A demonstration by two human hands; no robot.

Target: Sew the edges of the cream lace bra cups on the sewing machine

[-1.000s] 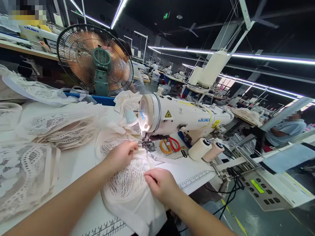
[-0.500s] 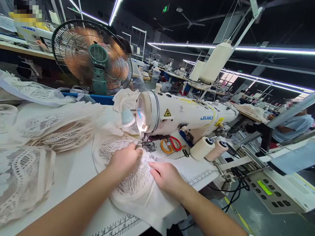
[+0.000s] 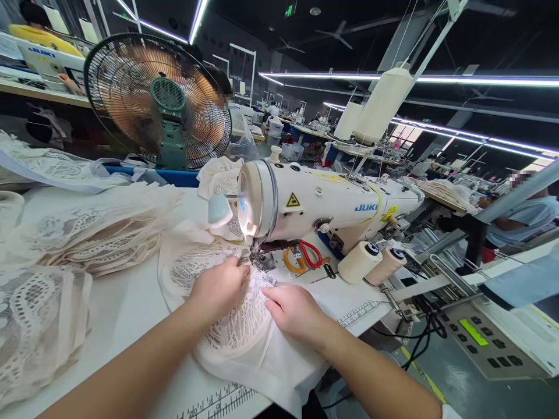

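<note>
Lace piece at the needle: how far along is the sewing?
Done: stitched length cannot be judged. In hand: both hands, left hand and right hand, press the lace piece flat at the presser foot. Left: lace stacks lie beside the machine.

Garment factory: sewing machine (image 3: 323,203) (Juki), lace pieces (image 3: 82,233), thread cones (image 3: 379,105).

The hall above me is dim, its dark ceiling crossed by long white tube lights (image 3: 393,77) that flare into streaks. The brightest spot is the lamp on the sewing machine head (image 3: 247,201), just beyond my grip, glaring white and washing out the lace (image 3: 236,326) under it. Shadows on the counter (image 3: 131,302) are soft. Straight lines bow towards the edges, and far workstations blur.
</note>
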